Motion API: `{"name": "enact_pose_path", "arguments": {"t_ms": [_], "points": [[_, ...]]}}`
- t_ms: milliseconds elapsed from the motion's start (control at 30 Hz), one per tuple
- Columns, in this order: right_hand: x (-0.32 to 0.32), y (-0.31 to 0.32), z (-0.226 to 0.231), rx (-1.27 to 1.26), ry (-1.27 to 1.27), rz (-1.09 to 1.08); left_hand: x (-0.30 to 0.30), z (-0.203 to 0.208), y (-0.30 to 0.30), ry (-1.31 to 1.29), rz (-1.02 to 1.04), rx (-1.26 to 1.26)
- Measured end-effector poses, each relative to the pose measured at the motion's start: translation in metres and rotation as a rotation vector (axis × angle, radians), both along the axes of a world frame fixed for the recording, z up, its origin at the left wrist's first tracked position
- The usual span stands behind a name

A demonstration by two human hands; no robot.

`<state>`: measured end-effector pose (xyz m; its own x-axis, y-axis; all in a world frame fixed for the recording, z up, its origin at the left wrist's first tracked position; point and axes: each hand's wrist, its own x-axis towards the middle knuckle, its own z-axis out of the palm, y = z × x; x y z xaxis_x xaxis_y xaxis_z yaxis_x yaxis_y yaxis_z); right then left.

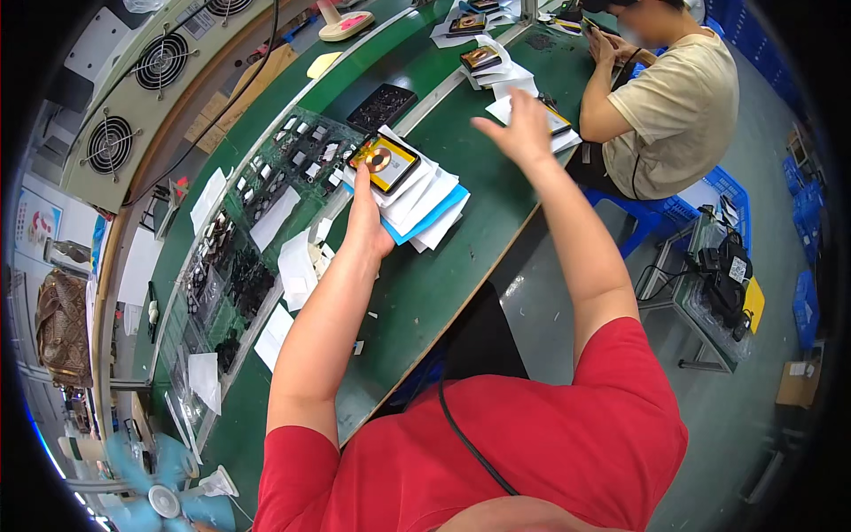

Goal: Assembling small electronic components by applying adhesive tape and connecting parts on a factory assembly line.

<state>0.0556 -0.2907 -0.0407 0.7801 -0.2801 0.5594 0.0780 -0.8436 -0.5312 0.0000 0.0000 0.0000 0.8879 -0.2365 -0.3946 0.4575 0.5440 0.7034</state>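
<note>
My left hand (365, 220) is closed around a loose stack of white and blue paper sheets (430, 197), thumb on top. Lying on the stack, under that thumb, is a flat black-framed device (396, 173) with a yellow and silver face and a round copper-coloured coil. My right hand (521, 135) is raised over the green bench (461, 257), thumb and fingers apart, with nothing seen in it. Just beyond it, partly hidden by it, a similar yellow-edged device (557, 121) lies on white paper. The fingers beneath the left stack are hidden.
A clear sheet with many small parts (292, 164) and a black tray (382, 108) lie to the left. Farther along the bench is another paper stack with a device (480, 59). A co-worker (678, 97) sits at the right. A blue fan (164, 499) stands lower left.
</note>
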Motion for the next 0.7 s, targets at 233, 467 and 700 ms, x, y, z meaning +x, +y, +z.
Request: {"name": "enact_pose_path", "arguments": {"t_ms": [233, 467, 700], "points": [[-0.015, -0.047, -0.011, -0.146, 0.344, -0.207, 0.001, 0.003, 0.005, 0.003, -0.008, 0.057], [-0.010, -0.058, 0.001, -0.112, 0.576, -0.176, 0.006, -0.005, 0.009, -0.016, 0.005, 0.085], [-0.021, -0.045, -0.010, -0.100, 0.433, -0.133, 0.006, -0.006, 0.010, -0.013, 0.015, 0.048]]}}
